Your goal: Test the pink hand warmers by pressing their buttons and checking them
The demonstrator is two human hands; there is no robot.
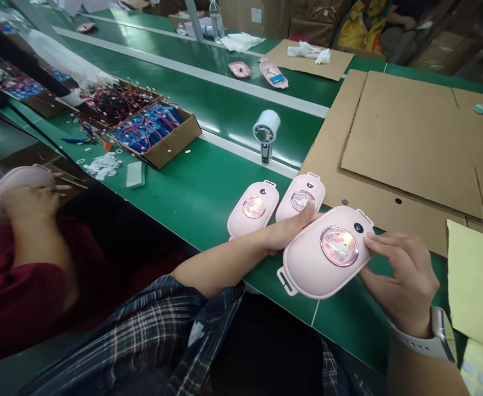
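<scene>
hands grip pink case | face up | long axis lower-left to upper-right

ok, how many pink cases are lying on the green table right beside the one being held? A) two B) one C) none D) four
A: two pink cases lie side by side on the green table, just behind the held case, which sits between the left hand and right hand.

Three pink oval devices sit close by: one held, two on the table. Two opened pink shells lie farther off, one white fan stands upright, and one box of blue batteries sits left.
</scene>
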